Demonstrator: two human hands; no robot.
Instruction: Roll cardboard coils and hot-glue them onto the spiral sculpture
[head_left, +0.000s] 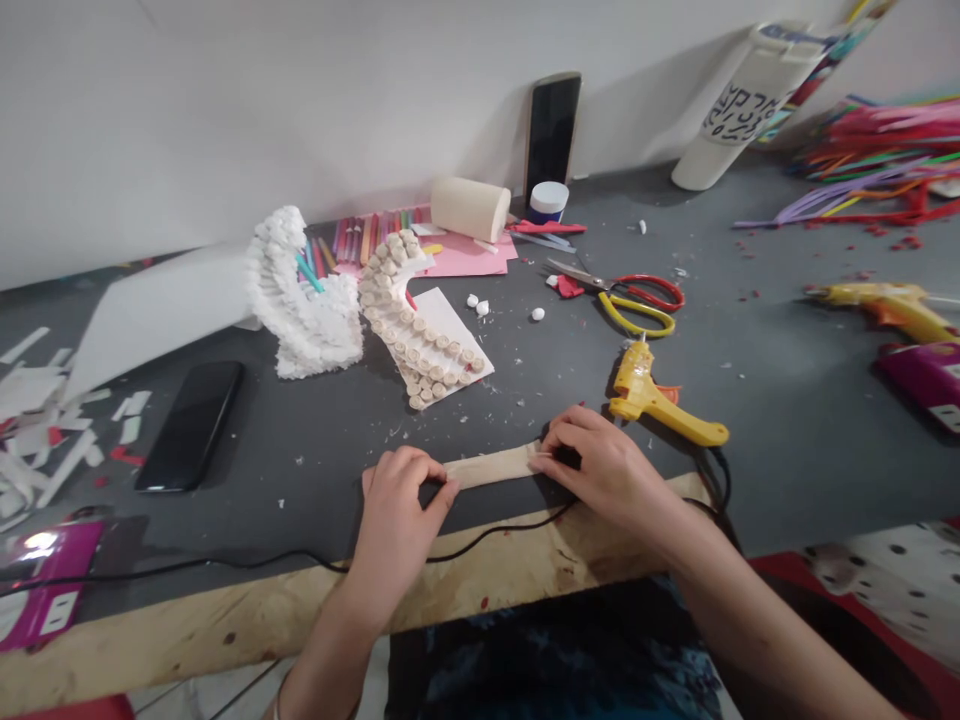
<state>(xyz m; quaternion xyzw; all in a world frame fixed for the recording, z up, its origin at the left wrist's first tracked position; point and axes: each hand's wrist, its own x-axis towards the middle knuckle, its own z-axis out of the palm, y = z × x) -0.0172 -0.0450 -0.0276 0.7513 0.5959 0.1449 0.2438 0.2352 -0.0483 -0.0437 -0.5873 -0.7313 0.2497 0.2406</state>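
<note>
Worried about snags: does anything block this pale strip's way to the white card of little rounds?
Nothing solid: only tiny scraps dot the grey tabletop between the pale strip and the white card. The black cord lies on the near side.

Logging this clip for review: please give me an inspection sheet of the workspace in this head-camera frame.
surface: dark grey worktop, raw plywood board along its front edge.
job's things: narrow pale tan strip.
grippers: left hand and right hand each pinch one end of the strip; yellow hot glue gun lies nearest the right hand.
clutter: white paper offcuts, red-and-yellow-handled scissors.
cables: thin black cable along the front edge.
surroundings: white wall, black-screened phone leaning against it.
</note>
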